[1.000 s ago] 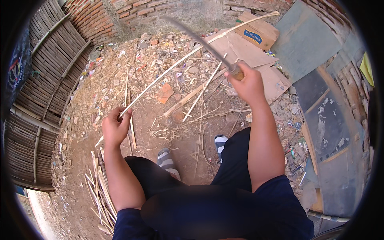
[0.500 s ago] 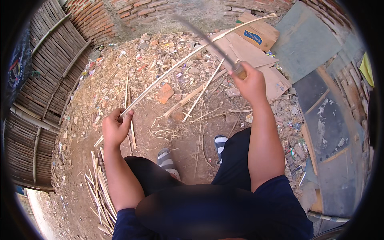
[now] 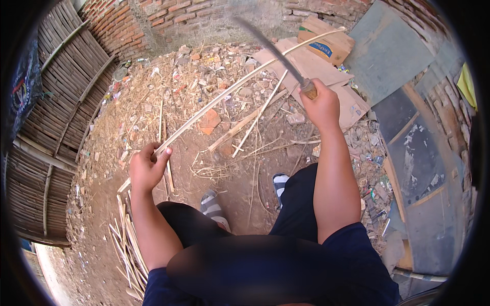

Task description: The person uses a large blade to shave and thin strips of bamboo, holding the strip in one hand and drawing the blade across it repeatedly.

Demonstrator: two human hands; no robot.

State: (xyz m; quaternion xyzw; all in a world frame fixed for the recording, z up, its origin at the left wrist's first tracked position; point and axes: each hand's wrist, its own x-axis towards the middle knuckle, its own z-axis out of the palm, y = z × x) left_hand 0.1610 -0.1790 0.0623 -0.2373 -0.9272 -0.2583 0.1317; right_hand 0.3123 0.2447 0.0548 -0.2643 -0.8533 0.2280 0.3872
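Note:
A long, pale bamboo strip (image 3: 214,102) slants up from lower left to upper right, its far end bowed near a cardboard box. Around its lower part my left hand (image 3: 147,168) is closed, thumb on top, and a short end sticks out behind the hand. My right hand (image 3: 321,104) grips the wooden handle of a machete (image 3: 275,52), whose long dark blade points up and to the left. The blade crosses the strip's upper part in the picture; whether they touch I cannot tell.
A bundle of split strips (image 3: 130,250) lies beside my left leg. Loose strips (image 3: 260,112) and a brick piece (image 3: 210,121) lie on the littered ground ahead. The cardboard box (image 3: 326,41), dark boards (image 3: 423,153), a brick wall (image 3: 204,18) and a bamboo wall (image 3: 66,92) surround me.
The machete blade has shifted slightly to the right and down. The strip's far end has dropped slightly, moving left. Both hands keep their grip.

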